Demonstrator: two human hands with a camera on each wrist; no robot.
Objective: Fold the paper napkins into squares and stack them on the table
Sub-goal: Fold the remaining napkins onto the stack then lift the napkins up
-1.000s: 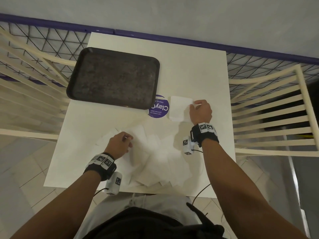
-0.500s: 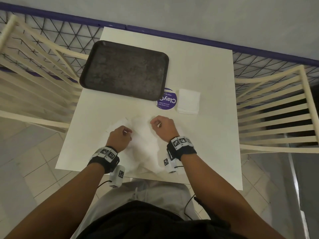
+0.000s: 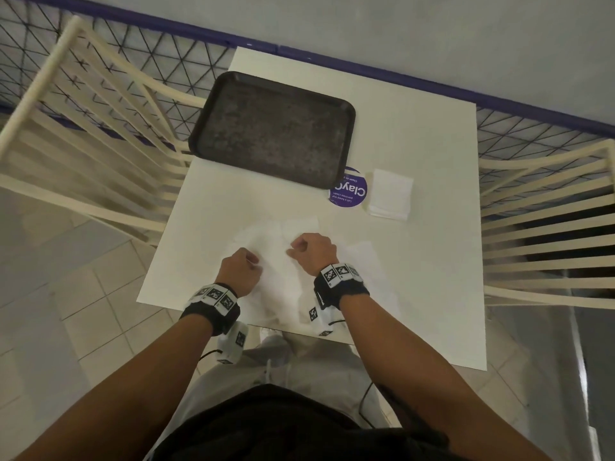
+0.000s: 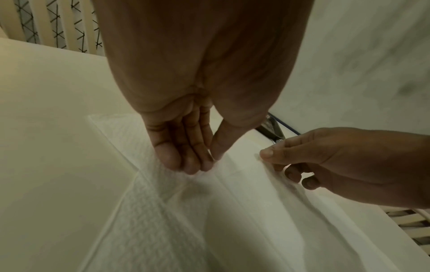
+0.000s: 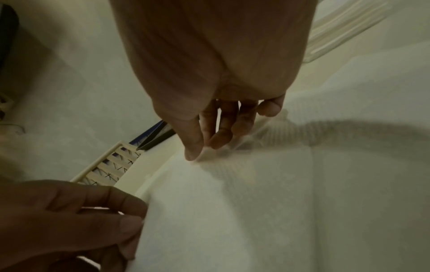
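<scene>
A pile of loose white paper napkins [image 3: 266,247] lies near the table's front edge. My left hand [image 3: 254,262] and right hand [image 3: 294,249] each pinch the far edge of one unfolded napkin [image 4: 246,211] on top of that pile. In the left wrist view the left hand [image 4: 210,162] pinches the napkin between thumb and fingers, and the right hand [image 4: 277,162] grips the same edge further right. The right wrist view shows the right hand [image 5: 202,150] on one corner of the napkin [image 5: 267,202]. A folded square stack [image 3: 389,197] sits at the right, beyond both hands.
A dark empty tray [image 3: 273,128] lies at the back left of the white table [image 3: 432,161], partly over a round purple sticker [image 3: 351,194]. Cream slatted chairs [image 3: 100,128] stand on both sides. A mesh fence with a purple rail [image 3: 499,104] runs behind.
My right hand left the folded stack and came back to the loose pile, where it now pinches a napkin alongside my left hand. The left hand stayed on the pile.
</scene>
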